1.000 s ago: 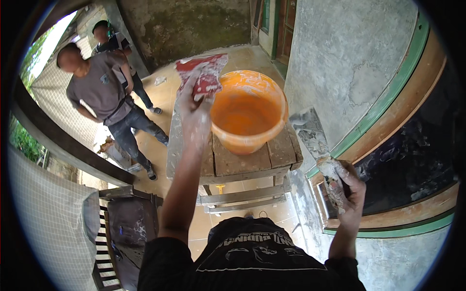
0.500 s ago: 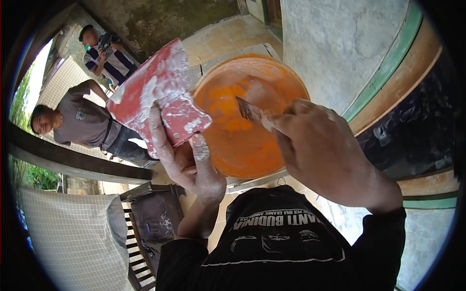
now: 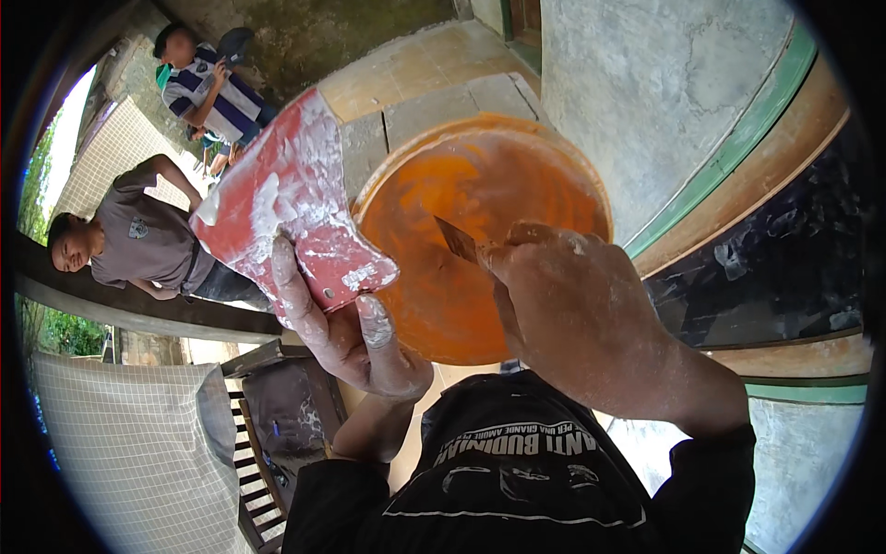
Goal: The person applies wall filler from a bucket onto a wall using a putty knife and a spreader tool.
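Observation:
My left hand (image 3: pixel 343 343) is closed on the narrow end of a red plaster spreader (image 3: pixel 277 189). White paste smears the spreader's face and my fingers. In my right hand (image 3: pixel 577 319) is a putty knife (image 3: pixel 458 240), its small dark blade angled up and to the left. My fist hides the knife's handle. Both tools are over or beside a round orange tub (image 3: pixel 429 319), the blade above its inside and the spreader at its left rim. Thin pale residue streaks the tub's inner wall. The blade looks apart from the spreader.
Two people stand at the left, one in a grey shirt (image 3: pixel 152 226), the other in a striped shirt (image 3: pixel 217 97). A dark bench (image 3: pixel 295 406) is at lower left. A grey wall (image 3: pixel 628 92) and a green-and-brown frame (image 3: pixel 738 185) rise at right.
My right hand has drawn the putty knife slightly left and down over the tub. The spreader stays in my left hand, a little lower and tilted. The view has shifted.

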### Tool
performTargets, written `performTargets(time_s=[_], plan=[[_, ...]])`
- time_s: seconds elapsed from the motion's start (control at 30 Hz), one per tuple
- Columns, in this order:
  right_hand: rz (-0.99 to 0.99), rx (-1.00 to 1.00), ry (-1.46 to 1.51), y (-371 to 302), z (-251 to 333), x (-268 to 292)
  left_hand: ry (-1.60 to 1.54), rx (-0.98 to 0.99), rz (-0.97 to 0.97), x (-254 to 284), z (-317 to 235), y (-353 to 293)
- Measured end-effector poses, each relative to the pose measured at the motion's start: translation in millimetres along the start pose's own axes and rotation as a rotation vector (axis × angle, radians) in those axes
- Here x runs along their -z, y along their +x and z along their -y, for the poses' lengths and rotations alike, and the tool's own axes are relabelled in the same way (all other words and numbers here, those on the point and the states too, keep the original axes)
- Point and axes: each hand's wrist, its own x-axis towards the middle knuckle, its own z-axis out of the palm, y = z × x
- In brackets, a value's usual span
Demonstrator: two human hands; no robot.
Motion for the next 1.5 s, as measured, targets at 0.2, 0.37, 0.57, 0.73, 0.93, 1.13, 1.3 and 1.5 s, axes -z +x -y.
performTargets(time_s=[0.2,0.37,0.57,0.73,0.93,1.13,1.3,1.5], plan=[[-0.02,-0.095,0.189,-0.2,-0.7,-4.3,-0.026,-0.057,0.052,-2.0,1.1,-5.3],[-0.029,-0.194,0.228,-4.6,7.1,16.0,0.042,-0.093,0.102,7.6,-2.8,-12.1],[0.094,-0.365,0.401,-18.1,12.4,23.3,0.059,-0.101,0.055,8.0,-2.0,-19.1],[0.065,-0.335,0.28,-28.7,12.2,-6.2,0.084,-0.11,0.06,2.0,-1.5,-22.6],[-0.006,-0.409,0.597,-38.4,23.0,-2.8,0.47,-0.261,0.008,-2.5,-3.0,-32.8],[0.025,-0.434,0.807,-52.9,15.0,4.7,0.362,-0.067,-0.064,-5.6,-9.6,-33.1],[-0.121,-0.577,1.008,-78.9,23.3,18.8,0.645,-0.383,-0.032,0.4,-4.8,-28.4],[-0.136,-0.503,0.442,-79.9,43.9,-3.3,1.052,-0.841,0.072,11.4,3.6,-33.3]])
